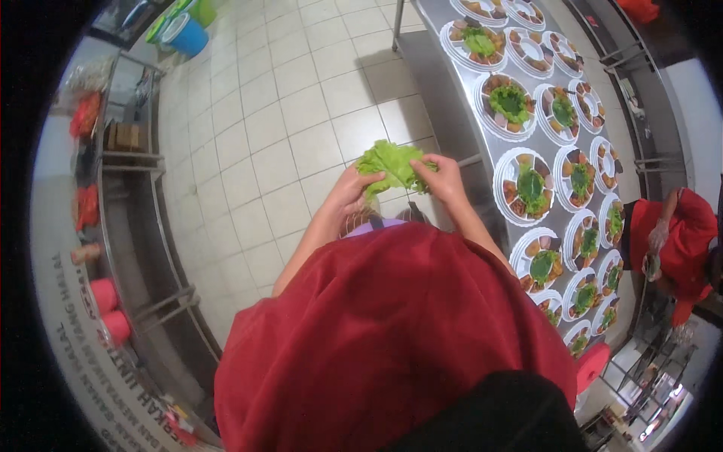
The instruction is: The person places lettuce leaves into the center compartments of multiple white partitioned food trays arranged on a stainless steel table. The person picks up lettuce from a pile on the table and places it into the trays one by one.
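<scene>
A bright green, frilly lettuce leaf (393, 166) is stretched between my two hands, in front of my body and above the tiled floor. My left hand (349, 187) pinches its left edge with the thumb on top. On the other side, my right hand (440, 178) grips the right edge between thumb and fingers. To my right, a steel table (476, 113) bears several round white divided trays in rows. The closest tray (503, 184) holds lettuce in its middle and various foods in the compartments around it. Some trays farther along have a bare centre ring (529, 50).
A co-worker in red (681, 233) stands beyond the table, one gloved hand near the trays. Metal shelving (109, 211) runs along the left wall, with pink rolls (105, 295) beside it. A blue bin (185, 35) stands at the far left on the tiled floor (263, 113).
</scene>
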Action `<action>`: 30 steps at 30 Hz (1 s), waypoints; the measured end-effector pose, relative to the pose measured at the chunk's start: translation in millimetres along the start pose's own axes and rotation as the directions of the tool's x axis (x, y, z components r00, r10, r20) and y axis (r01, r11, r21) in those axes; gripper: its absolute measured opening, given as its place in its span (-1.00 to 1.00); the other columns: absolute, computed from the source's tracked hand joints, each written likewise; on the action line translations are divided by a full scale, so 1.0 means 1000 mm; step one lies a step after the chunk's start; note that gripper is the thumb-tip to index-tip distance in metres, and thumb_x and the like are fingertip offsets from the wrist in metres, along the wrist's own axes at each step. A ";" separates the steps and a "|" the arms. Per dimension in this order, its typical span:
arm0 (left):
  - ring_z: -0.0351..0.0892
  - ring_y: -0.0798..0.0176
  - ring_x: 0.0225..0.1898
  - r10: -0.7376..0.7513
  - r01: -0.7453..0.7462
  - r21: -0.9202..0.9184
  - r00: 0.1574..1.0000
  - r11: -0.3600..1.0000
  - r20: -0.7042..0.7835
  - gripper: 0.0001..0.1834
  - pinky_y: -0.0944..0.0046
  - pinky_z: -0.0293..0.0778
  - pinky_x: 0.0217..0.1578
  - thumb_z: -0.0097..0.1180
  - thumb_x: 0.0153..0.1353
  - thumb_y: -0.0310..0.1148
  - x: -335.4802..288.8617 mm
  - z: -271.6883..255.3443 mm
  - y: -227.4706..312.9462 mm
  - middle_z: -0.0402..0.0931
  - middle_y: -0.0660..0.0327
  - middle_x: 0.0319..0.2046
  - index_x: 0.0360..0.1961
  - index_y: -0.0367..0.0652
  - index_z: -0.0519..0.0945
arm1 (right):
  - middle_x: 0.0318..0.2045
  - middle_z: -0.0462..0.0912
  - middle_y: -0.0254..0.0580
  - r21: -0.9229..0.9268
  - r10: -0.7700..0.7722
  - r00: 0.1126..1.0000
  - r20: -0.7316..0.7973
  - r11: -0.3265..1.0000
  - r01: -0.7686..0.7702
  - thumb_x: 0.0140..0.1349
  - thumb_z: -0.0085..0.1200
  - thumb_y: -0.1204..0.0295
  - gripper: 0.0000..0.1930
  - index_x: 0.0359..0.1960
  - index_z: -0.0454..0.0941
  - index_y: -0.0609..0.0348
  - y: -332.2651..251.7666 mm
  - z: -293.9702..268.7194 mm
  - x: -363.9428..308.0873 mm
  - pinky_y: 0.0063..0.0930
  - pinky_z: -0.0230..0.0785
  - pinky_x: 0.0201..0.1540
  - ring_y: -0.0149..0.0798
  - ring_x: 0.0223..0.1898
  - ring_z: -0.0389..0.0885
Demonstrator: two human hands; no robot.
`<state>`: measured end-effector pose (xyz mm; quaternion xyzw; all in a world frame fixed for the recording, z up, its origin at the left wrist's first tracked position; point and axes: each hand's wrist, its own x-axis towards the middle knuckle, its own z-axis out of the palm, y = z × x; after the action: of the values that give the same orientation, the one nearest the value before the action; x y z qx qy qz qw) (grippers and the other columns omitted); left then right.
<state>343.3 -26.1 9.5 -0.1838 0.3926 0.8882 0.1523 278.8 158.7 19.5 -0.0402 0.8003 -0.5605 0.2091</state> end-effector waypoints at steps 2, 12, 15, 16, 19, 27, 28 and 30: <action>0.45 0.30 -0.13 -0.099 0.092 0.139 0.994 0.986 0.044 -0.55 0.32 0.47 -0.17 0.04 0.02 -0.62 0.036 0.003 0.026 0.43 0.15 -0.16 -0.01 -0.30 0.31 | -0.64 0.54 -0.26 -0.002 0.016 0.994 -0.111 1.000 -0.017 -0.02 0.18 0.28 -0.73 -0.47 0.56 0.30 0.011 -0.006 0.021 -0.55 0.31 -0.49 -0.49 -0.59 0.43; 0.41 0.37 -0.13 -0.198 -0.079 0.695 0.930 0.714 0.310 -0.45 0.41 0.32 -0.11 0.18 -0.05 -0.50 0.236 0.090 0.069 0.44 0.21 -0.14 0.03 -0.27 0.33 | -0.58 0.54 -0.29 0.177 0.238 0.838 -0.490 0.969 -0.172 -0.08 0.25 0.23 -0.67 -0.47 0.55 0.31 0.025 -0.116 0.101 -0.56 0.29 -0.39 -0.46 -0.52 0.41; 0.41 0.38 -0.13 -0.146 -0.188 0.724 0.917 0.664 0.372 -0.42 0.42 0.32 -0.12 0.21 -0.06 -0.46 0.301 0.127 0.076 0.45 0.20 -0.14 0.04 -0.26 0.33 | -0.51 0.57 -0.23 0.058 0.137 0.770 -0.623 0.990 -0.129 -0.08 0.25 0.21 -0.64 -0.43 0.56 0.32 0.037 -0.166 0.146 -0.50 0.30 -0.31 -0.39 -0.44 0.46; 0.40 0.37 -0.12 -0.151 -0.190 0.727 0.914 0.660 0.376 -0.41 0.41 0.32 -0.12 0.21 -0.07 -0.46 0.316 0.145 0.085 0.45 0.20 -0.14 0.04 -0.25 0.33 | -0.46 0.59 -0.15 0.069 0.157 0.748 -0.645 0.987 -0.148 -0.09 0.25 0.21 -0.63 -0.39 0.57 0.31 0.034 -0.182 0.162 -0.46 0.30 -0.22 -0.35 -0.37 0.49; 0.41 0.35 -0.13 -0.077 -0.334 0.780 0.897 0.529 0.436 -0.39 0.38 0.36 -0.15 0.22 -0.08 -0.44 0.378 0.174 0.096 0.45 0.18 -0.14 0.06 -0.25 0.32 | -0.43 0.61 -0.10 -0.075 0.044 0.767 -0.640 0.990 -0.120 -0.09 0.23 0.20 -0.62 -0.35 0.58 0.30 0.013 -0.226 0.203 -0.45 0.32 -0.20 -0.31 -0.35 0.53; 0.47 0.25 -0.20 -0.092 -0.505 0.787 0.819 0.355 0.567 -0.44 0.31 0.37 -0.17 0.22 -0.11 -0.43 0.570 0.235 0.090 0.49 0.10 -0.19 0.01 -0.21 0.39 | -0.42 0.61 0.00 -0.061 0.077 0.694 -0.716 0.983 -0.171 -0.06 0.16 0.15 -0.61 -0.33 0.58 0.25 0.042 -0.317 0.324 -0.41 0.33 -0.24 -0.18 -0.37 0.57; 0.49 0.27 -0.24 -0.086 -0.552 0.779 0.797 0.298 0.598 -0.44 0.31 0.39 -0.20 0.19 -0.11 -0.45 0.590 0.245 0.088 0.51 0.11 -0.23 0.01 -0.21 0.38 | -0.43 0.61 0.00 -0.044 0.093 0.684 -0.723 0.982 -0.181 -0.06 0.15 0.15 -0.61 -0.33 0.58 0.23 0.044 -0.325 0.335 -0.41 0.33 -0.25 -0.18 -0.37 0.57; 0.50 0.26 -0.25 -0.110 -0.547 0.790 0.799 0.276 0.592 -0.44 0.31 0.39 -0.21 0.18 -0.12 -0.47 0.631 0.261 0.079 0.52 0.10 -0.23 0.01 -0.21 0.39 | -0.44 0.61 0.00 -0.018 0.134 0.661 -0.738 0.976 -0.218 -0.06 0.14 0.14 -0.63 -0.34 0.59 0.19 0.052 -0.341 0.358 -0.39 0.33 -0.26 -0.16 -0.37 0.57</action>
<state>-302.9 199.5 -58.0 0.2591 0.7958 0.5087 0.2019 -167.2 370.7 -34.9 0.2541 0.8452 -0.4637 -0.0778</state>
